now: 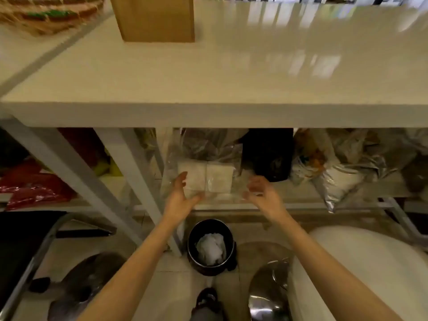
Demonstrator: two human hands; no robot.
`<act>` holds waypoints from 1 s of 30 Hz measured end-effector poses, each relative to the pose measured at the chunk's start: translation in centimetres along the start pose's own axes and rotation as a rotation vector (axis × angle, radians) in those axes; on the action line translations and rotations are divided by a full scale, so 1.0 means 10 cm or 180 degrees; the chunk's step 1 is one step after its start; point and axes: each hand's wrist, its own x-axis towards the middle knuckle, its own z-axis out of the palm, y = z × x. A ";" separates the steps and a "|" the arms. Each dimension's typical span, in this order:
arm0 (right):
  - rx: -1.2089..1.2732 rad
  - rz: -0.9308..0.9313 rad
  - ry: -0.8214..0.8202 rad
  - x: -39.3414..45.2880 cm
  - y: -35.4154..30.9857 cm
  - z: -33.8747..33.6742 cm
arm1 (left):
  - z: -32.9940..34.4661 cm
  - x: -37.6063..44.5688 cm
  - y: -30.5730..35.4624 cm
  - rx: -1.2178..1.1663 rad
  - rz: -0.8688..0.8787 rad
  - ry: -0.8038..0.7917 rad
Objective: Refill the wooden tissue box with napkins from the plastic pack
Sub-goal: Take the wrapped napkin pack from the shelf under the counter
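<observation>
Hands first, going left to right: left hand (179,195) is reaching under the white table (208,89) with fingers spread and palm turned inward, right up against the left end of the clear plastic napkin pack (208,181). Looks like it's touching the wrap, but not closed around it. Napkin pack sits between both hands on the lower shelf (289,206), two white stacks side by side inside the plastic. Right hand (261,193) is just off the pack's right end, palm up and fingers loosely curled open. Can't tell for sure if it's touching the loose plastic there, the shot is pretty blurry.

Wooden tissue box (155,18) is way up beyond the left hand, standing on the tabletop near its far edge. Below and between the wrists there's a small black trash bin (212,246) on the floor with crumpled white paper in it. Past the right hand, further along the shelf, a black bag (269,154) and some crinkly clear and silvery bags (340,179).
</observation>
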 end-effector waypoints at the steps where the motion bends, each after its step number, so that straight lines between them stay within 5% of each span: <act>1: 0.0067 0.0070 0.0042 0.11 0.07 0.06 | 0.03 0.10 -0.07 -0.0078 -0.0075 0.0124; 13: 0.0866 0.0738 0.0048 1.32 0.84 0.62 | 0.36 1.29 -0.97 -0.0357 -0.0611 0.1218; 19: 0.1439 0.0892 0.0061 1.51 0.91 0.77 | 0.21 1.49 -1.05 -0.0203 -0.0979 0.0802; 30: 0.0863 0.0659 -0.0239 1.05 0.59 0.32 | 0.09 0.97 -0.47 -0.0891 -0.0794 0.0423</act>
